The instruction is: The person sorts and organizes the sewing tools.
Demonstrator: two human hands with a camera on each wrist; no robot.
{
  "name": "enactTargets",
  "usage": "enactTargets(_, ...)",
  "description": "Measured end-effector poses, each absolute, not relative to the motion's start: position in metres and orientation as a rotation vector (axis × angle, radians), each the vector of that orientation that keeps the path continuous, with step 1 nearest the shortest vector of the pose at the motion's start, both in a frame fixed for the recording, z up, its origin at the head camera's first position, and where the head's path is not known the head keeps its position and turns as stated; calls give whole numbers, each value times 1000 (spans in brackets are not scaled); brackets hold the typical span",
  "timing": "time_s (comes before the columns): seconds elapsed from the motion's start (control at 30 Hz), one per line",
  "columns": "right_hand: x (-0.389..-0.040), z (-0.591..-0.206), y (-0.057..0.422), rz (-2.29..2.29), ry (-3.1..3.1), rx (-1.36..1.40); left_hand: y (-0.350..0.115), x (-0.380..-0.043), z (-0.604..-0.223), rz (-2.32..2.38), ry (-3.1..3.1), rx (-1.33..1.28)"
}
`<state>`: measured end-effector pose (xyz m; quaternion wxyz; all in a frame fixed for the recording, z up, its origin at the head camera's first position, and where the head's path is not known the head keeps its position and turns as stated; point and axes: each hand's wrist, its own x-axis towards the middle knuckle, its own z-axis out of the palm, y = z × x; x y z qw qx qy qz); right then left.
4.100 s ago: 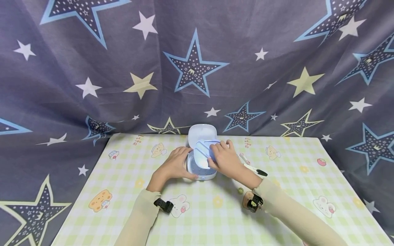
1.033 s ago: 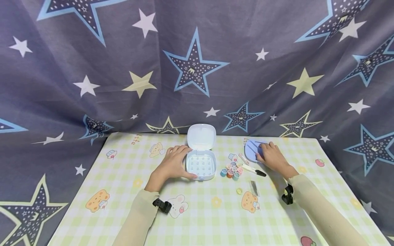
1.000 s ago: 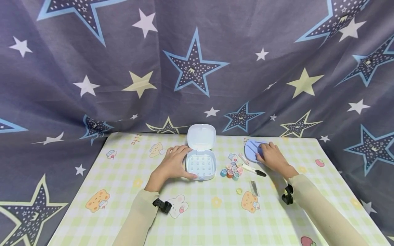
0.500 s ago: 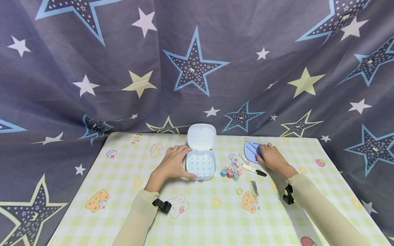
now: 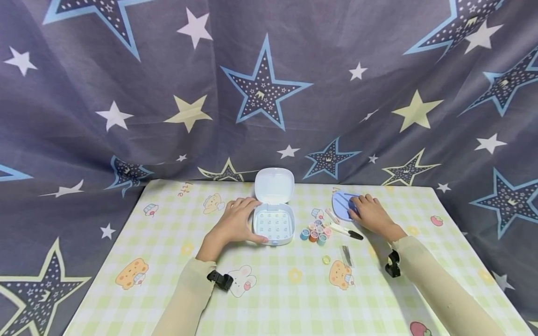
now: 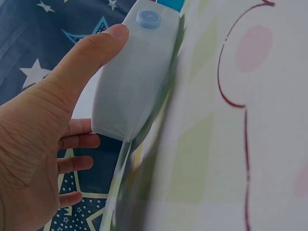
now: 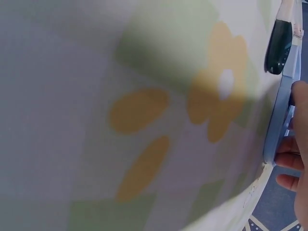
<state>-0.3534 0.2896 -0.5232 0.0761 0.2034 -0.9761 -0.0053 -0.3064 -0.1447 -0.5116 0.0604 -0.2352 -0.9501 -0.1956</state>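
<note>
Pale-blue plastic box with rounded corners, its lid open, stands on a green-and-white checked surface in the head view. The left hand grips its left side. Small round pots of various colours cluster to its right. Beyond a white pen with a black end, the right hand holds a periwinkle-blue rounded tray, fingers curled over it. Left wrist view: the thumb presses the box near its round button. Right wrist view: fingertips touch the tray's edge; the hand is partly cut off.
</note>
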Motion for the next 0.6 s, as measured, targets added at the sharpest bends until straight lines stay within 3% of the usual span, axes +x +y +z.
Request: enactTargets(0.6,-352,-512,283,-54,-2974,557,-145,-308,-513,-596,-2896,-701)
